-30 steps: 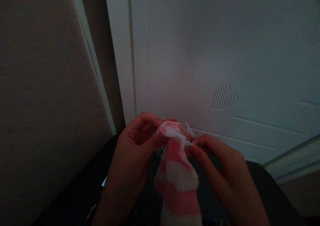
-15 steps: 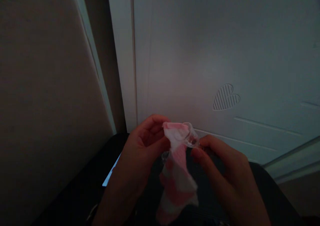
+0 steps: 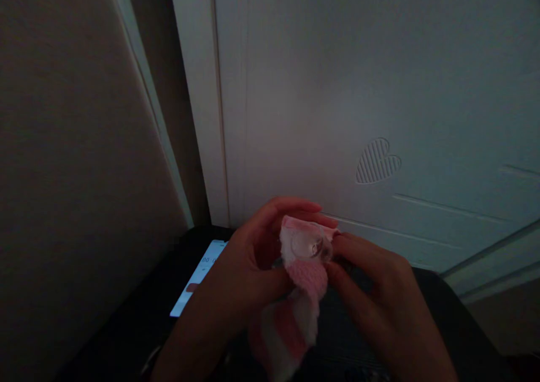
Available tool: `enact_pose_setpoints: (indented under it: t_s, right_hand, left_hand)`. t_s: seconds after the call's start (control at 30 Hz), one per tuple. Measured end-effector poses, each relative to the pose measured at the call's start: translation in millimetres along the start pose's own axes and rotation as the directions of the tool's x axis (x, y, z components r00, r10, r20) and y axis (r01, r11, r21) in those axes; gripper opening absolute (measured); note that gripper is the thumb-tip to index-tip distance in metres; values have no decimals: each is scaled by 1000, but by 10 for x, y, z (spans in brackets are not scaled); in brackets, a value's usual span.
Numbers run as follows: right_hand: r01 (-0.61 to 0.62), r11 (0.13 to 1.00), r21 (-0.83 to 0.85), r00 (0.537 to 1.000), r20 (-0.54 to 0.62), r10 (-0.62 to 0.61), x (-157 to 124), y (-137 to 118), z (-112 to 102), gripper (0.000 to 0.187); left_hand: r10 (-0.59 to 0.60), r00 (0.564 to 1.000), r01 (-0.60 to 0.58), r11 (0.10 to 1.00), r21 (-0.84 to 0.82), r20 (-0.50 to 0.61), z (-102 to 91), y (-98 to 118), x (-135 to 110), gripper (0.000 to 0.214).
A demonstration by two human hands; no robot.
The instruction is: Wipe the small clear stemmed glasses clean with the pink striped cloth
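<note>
A fluffy pink-and-white striped cloth [image 3: 291,326], sock-like in shape, hangs between my hands above the dark table. My left hand [image 3: 253,264] grips its upper part, the thumb in front and the fingers curled behind the pink hem. Against the front of the cloth near the hem sits a clear plastic piece [image 3: 312,246] with a rounded, disc-like part. My right hand [image 3: 375,281] pinches that piece at its right side between thumb and fingers. Its exact kind is hard to make out in the dim light.
A lit phone [image 3: 198,281] lies on the dark table [image 3: 139,320], left of my left wrist. Behind the table stands a pale panel [image 3: 295,117] with an engraved heart [image 3: 377,161]. A brownish wall [image 3: 76,145] rises at the left. Small shiny things show dimly at the bottom edge.
The clear plastic piece has moved left and lower, onto the front of the cloth. My left fingers reach farther right behind the hem. More of the phone shows.
</note>
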State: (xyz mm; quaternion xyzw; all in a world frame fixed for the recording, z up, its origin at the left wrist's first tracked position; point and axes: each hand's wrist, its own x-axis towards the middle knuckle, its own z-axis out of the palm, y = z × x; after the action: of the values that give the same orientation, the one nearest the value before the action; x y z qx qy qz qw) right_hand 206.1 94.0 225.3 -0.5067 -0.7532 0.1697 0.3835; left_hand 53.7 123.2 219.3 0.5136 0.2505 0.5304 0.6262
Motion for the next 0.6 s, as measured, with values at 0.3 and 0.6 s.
enact_pose_setpoints:
  t_s: [0.3,0.6]
  right_hand:
    - [-73,997,-26,996,-47,72,27,0,55,12]
    - [-78,983,169,971,-209,113,1,-1,52,30]
  left_hand:
    - [77,996,-71,990,121,-41,36,28,-40,46]
    - [133,973,-134,991,7,-191,41,29,-33,50]
